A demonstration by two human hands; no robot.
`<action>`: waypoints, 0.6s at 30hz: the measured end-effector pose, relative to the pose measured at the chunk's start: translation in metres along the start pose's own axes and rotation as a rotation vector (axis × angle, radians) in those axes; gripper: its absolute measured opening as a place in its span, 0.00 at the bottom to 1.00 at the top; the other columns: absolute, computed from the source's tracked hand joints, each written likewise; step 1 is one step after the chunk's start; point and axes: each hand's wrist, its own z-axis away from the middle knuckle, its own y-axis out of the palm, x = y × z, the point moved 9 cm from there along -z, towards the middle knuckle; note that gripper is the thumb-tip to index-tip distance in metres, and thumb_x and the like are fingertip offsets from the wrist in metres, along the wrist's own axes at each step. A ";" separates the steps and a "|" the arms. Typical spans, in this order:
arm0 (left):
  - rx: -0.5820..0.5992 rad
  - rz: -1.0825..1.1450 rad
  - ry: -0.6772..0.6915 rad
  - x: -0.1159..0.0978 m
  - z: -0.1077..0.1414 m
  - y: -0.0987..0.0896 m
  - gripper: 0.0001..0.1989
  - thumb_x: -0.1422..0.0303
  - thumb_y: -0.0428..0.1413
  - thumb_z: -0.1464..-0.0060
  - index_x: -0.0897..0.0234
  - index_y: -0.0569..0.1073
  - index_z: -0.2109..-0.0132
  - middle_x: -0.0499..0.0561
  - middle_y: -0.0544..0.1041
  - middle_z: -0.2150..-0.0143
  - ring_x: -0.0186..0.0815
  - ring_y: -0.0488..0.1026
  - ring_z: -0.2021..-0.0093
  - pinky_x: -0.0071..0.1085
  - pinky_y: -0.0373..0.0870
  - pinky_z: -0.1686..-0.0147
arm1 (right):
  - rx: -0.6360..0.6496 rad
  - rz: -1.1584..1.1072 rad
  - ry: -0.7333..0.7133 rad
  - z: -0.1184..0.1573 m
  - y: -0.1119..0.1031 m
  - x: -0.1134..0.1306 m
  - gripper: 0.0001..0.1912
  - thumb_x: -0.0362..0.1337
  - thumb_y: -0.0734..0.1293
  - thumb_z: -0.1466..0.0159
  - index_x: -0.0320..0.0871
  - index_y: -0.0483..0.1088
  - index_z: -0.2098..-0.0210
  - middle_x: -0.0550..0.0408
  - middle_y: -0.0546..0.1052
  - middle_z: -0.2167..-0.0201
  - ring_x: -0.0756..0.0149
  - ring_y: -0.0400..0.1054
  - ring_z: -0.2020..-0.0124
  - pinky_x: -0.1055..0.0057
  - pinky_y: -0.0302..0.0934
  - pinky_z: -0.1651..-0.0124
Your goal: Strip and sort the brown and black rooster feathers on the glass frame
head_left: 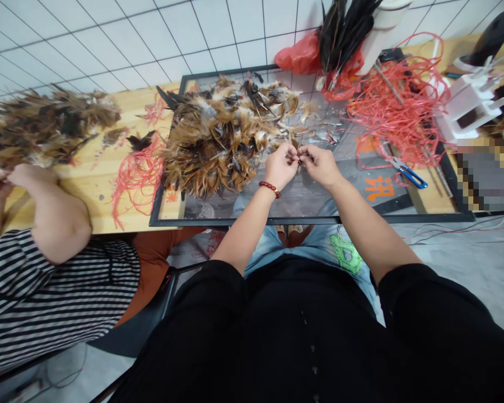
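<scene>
Both of my hands meet over the dark-framed glass panel (218, 210), fingertips nearly touching. My left hand (282, 163), below a wrist with a red bead bracelet (269, 188), is pinched closed. My right hand (318, 163) is pinched as well, just to its right. What lies between the fingers is too small to make out; a bit of feather shows just above them. A large heap of brown feathers (218, 140) spreads on the panel left of my hands, close to the left one.
Red plastic strings (399, 112) tangle at the right, with blue-handled pliers (409, 172) beside them. Black feathers (340, 39) stand in a red bag (298, 56) at the back. Another person in a striped shirt (67, 291) sits left, near more feathers (50, 120) and strings (136, 179).
</scene>
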 end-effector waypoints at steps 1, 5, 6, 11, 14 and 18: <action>-0.010 -0.018 0.005 -0.001 0.000 -0.001 0.11 0.82 0.55 0.54 0.63 0.71 0.64 0.46 0.76 0.70 0.28 0.75 0.69 0.24 0.70 0.65 | -0.001 -0.004 0.009 0.000 0.000 -0.001 0.13 0.35 0.62 0.38 0.41 0.75 0.59 0.51 0.80 0.67 0.60 0.73 0.66 0.64 0.66 0.57; -0.044 -0.084 0.047 -0.005 0.002 -0.004 0.10 0.80 0.56 0.52 0.62 0.73 0.62 0.46 0.76 0.70 0.29 0.75 0.68 0.25 0.70 0.63 | -0.008 -0.017 0.030 -0.001 0.000 -0.003 0.13 0.33 0.62 0.40 0.42 0.76 0.58 0.50 0.81 0.65 0.59 0.74 0.63 0.62 0.66 0.55; -0.052 -0.094 0.059 -0.006 0.002 -0.005 0.10 0.79 0.57 0.51 0.62 0.73 0.62 0.46 0.76 0.70 0.29 0.75 0.68 0.25 0.70 0.63 | -0.007 -0.018 0.034 -0.002 0.000 -0.003 0.13 0.33 0.63 0.40 0.42 0.76 0.59 0.50 0.81 0.64 0.58 0.74 0.62 0.61 0.66 0.54; -0.068 -0.118 0.089 -0.007 0.003 -0.007 0.08 0.78 0.57 0.49 0.62 0.74 0.62 0.47 0.77 0.70 0.30 0.76 0.68 0.26 0.70 0.62 | 0.017 -0.018 0.054 -0.003 0.001 -0.001 0.13 0.33 0.63 0.41 0.41 0.78 0.61 0.50 0.82 0.64 0.58 0.74 0.62 0.61 0.67 0.53; -0.074 -0.122 0.081 -0.007 0.003 -0.008 0.08 0.79 0.57 0.49 0.62 0.74 0.63 0.46 0.77 0.70 0.29 0.75 0.68 0.26 0.70 0.63 | 0.026 -0.013 0.051 -0.004 0.001 0.000 0.12 0.34 0.64 0.41 0.42 0.78 0.62 0.51 0.82 0.64 0.58 0.74 0.62 0.61 0.66 0.53; -0.089 -0.106 0.046 -0.007 0.003 -0.010 0.08 0.79 0.58 0.49 0.62 0.73 0.64 0.45 0.76 0.71 0.28 0.74 0.69 0.25 0.69 0.64 | 0.011 -0.011 0.033 -0.004 0.001 -0.002 0.09 0.35 0.65 0.42 0.43 0.77 0.65 0.52 0.81 0.66 0.58 0.73 0.62 0.61 0.66 0.54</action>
